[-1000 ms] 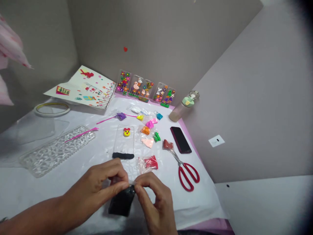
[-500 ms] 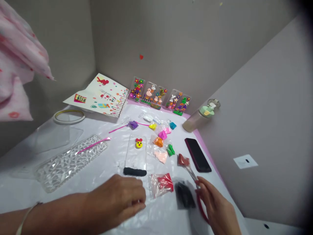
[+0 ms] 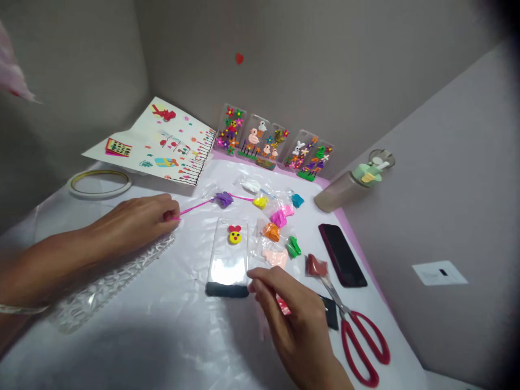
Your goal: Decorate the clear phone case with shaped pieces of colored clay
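Note:
My left hand is closed around a pink modelling tool over the clear textured tray; most of the tool is hidden by the fingers. My right hand has its thumb and forefinger drawn together at the lower right edge of a clear phone case. Whether anything sits between those fingertips I cannot make out. The case lies flat, with a yellow clay face topped in red and a black clay band along its bottom. A red clay packet is partly covered by my right hand.
Red-handled scissors lie at the right, near a dark phone. Several coloured clay packets are spread behind the case. Decorated cases lean against the wall beside a bottle. A tape roll lies at left.
My right hand has let go of the scissors and moved left to the phone case. My left hand has moved up and left to the tray and taken hold of the pink tool.

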### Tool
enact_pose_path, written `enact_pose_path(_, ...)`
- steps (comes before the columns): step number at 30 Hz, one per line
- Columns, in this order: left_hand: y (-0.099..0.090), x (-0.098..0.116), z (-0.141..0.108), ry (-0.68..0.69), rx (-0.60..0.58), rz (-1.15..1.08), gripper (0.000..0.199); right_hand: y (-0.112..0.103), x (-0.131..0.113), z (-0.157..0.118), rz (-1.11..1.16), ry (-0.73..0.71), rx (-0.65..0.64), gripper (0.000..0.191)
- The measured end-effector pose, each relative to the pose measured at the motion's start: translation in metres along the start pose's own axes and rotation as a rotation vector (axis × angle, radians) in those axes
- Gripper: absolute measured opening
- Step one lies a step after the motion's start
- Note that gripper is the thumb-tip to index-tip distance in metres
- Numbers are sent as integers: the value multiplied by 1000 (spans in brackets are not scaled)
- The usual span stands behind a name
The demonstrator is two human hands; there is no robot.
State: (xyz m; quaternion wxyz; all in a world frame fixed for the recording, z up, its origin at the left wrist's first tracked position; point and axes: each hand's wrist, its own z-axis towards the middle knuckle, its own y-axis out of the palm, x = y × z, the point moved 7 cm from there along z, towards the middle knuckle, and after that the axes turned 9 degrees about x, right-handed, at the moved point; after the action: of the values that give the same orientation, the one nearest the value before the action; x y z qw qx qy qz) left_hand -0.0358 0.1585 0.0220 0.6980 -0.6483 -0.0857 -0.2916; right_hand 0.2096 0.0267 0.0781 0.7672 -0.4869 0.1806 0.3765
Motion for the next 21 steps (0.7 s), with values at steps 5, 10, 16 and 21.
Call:
enact_pose_path(5, -5, 25, -11, -205, 40, -799, 18, 23, 0, 3, 128, -3, -39, 29)
enact_pose_path(10, 51, 66, -41, -373, -387, -1282, 17, 37, -1, -13, 259, 2, -115, 61)
enact_pose_path(16, 81, 78, -63, -475, -495, -1301, 22, 33, -5, -18, 367, 19, -32, 38)
enact_pose_path(21, 70, 54, -56, -216, -246, -712, 25, 12, 41, -4, 426, 397, 217, 24)
